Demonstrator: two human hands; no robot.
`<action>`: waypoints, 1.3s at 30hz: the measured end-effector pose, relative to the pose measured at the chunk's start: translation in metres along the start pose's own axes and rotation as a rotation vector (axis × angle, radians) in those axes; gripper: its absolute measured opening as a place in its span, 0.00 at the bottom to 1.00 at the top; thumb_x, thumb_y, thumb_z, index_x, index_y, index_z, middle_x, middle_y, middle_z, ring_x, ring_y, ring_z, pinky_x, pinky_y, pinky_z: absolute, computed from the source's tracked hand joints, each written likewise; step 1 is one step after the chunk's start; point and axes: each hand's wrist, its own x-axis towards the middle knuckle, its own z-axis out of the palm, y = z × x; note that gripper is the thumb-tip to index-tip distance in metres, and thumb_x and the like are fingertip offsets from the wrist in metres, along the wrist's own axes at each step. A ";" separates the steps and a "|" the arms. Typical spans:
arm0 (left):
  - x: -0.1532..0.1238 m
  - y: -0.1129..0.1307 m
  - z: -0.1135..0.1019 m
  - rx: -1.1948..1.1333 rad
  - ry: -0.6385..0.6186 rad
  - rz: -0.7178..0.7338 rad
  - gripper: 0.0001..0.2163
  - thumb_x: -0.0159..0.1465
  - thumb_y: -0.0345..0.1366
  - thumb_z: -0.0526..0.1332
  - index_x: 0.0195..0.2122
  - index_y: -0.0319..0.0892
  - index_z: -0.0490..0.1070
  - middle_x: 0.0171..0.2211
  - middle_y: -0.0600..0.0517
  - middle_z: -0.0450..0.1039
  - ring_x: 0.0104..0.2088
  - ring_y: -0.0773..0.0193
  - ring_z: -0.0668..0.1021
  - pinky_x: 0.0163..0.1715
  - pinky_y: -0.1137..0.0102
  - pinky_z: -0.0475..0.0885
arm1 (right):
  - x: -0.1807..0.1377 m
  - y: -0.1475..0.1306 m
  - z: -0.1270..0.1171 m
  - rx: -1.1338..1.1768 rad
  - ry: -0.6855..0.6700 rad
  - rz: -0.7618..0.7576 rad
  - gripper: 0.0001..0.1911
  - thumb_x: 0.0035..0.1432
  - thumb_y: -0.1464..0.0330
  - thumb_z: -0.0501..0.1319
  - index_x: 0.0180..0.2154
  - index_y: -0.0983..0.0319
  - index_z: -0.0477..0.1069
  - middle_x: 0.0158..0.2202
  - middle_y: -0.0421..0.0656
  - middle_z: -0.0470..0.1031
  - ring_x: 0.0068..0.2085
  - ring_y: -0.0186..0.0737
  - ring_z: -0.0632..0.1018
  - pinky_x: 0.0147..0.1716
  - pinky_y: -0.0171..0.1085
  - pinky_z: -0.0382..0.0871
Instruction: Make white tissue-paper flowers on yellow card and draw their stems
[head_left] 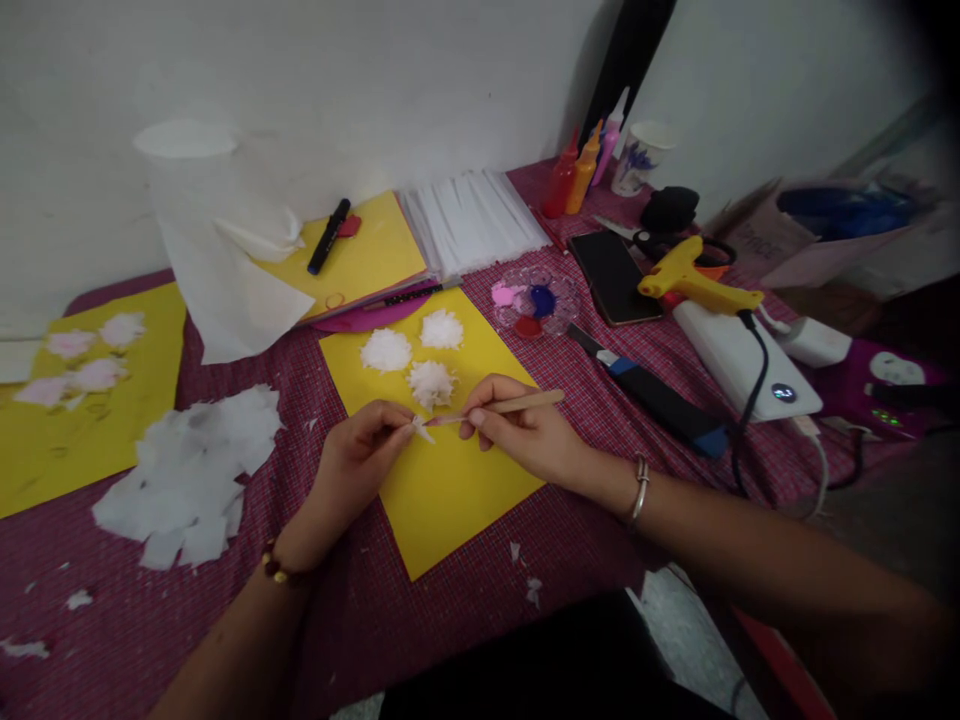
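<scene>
Between the fingertips of my left hand [367,450] is a small white tissue paper piece [422,430], pinched and pointed. My right hand [517,428] grips a thin wooden-handled paintbrush [525,402], its tip touching or very close to that paper. Both hands are over a yellow sheet [442,505]. Just beyond my fingers, three fluffy white paper flowers sit on the sheet: one on the left [386,349], one at the back [442,329] and one nearest [431,384]. A clear flower-shaped palette [559,310] with pink, blue and red paint lies to the right.
Cut white paper squares [195,460] lie heaped at left, near a yellow sheet with pinkish flowers [97,375]. To the right are a box cutter [652,395], a phone [615,277], a yellow glue gun [697,283] and a white power bank [750,365]. Paint bottles [581,175] stand behind.
</scene>
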 end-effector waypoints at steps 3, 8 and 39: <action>0.000 0.000 -0.001 0.024 -0.017 0.053 0.02 0.60 0.32 0.61 0.30 0.42 0.71 0.33 0.50 0.75 0.34 0.65 0.77 0.34 0.69 0.71 | 0.000 -0.001 0.000 -0.016 -0.022 0.004 0.05 0.59 0.67 0.58 0.33 0.62 0.64 0.28 0.38 0.72 0.26 0.28 0.70 0.25 0.30 0.66; 0.000 0.001 0.001 0.017 -0.029 0.071 0.02 0.60 0.32 0.61 0.30 0.42 0.71 0.32 0.50 0.76 0.34 0.65 0.77 0.33 0.70 0.71 | 0.000 -0.001 0.000 -0.054 -0.037 -0.028 0.04 0.58 0.69 0.58 0.32 0.62 0.65 0.27 0.38 0.71 0.27 0.29 0.70 0.25 0.31 0.65; 0.013 0.007 0.020 0.114 -0.138 0.035 0.04 0.59 0.33 0.60 0.30 0.41 0.74 0.27 0.52 0.75 0.28 0.66 0.76 0.28 0.72 0.69 | -0.008 0.004 -0.006 -0.544 -0.020 -0.276 0.08 0.62 0.69 0.56 0.33 0.63 0.72 0.30 0.40 0.73 0.29 0.30 0.72 0.28 0.32 0.65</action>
